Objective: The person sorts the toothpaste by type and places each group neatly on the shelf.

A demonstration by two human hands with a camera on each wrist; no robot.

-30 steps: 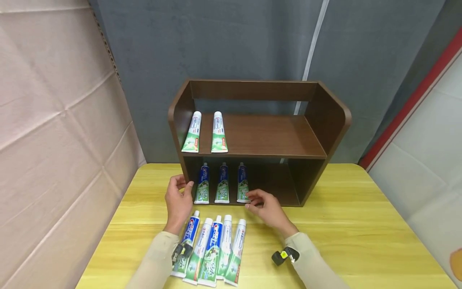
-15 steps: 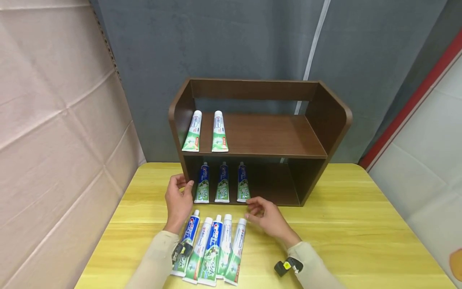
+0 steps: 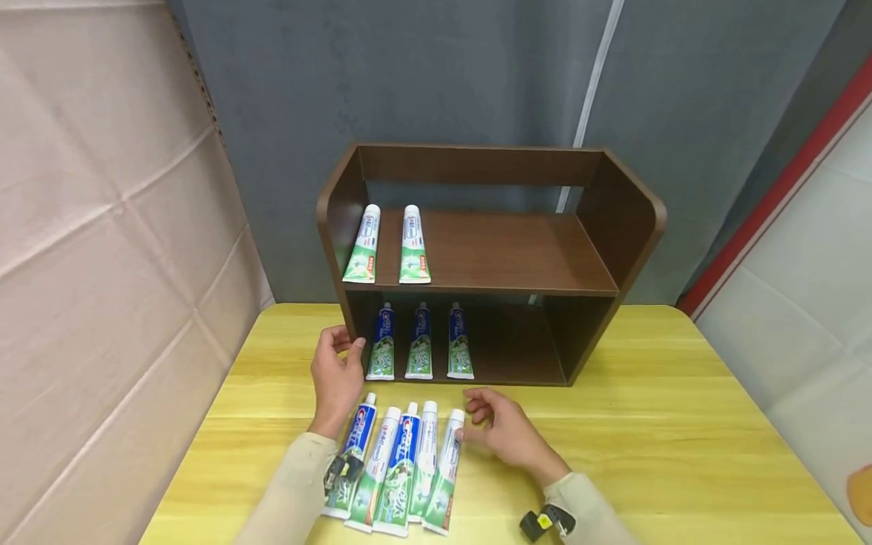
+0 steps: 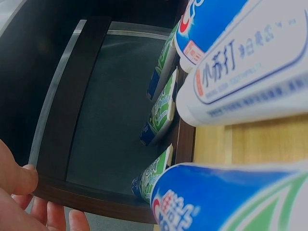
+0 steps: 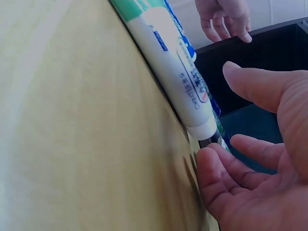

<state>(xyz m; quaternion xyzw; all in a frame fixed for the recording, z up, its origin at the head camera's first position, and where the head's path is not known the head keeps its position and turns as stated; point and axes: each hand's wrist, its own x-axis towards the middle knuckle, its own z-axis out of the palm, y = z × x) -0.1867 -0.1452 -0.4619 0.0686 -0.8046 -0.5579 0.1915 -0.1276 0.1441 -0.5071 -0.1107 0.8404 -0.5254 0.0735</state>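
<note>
The left side of a brown shelf (image 3: 490, 288) is gripped by the left hand (image 3: 337, 378), while the right hand (image 3: 509, 431) is held, fingers bent, beside the rightmost tube (image 3: 444, 475) of five laid on a yellow table (image 3: 681, 446). Two white-and-green tubes (image 3: 414, 246) are borne above, and three blue-and-green tubes (image 3: 420, 344) below.

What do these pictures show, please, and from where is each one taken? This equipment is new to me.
No machine, only a person: the left grip and right grip are bare hands. The wide view is taken from the head, each close view from a wrist. On the table lie five toothpaste tubes; the brown shelf bears two white-green tubes above and three blue-green tubes below. The left grip holds the shelf's left side. The right grip, beside the table's rightmost tube, holds nothing.
</note>
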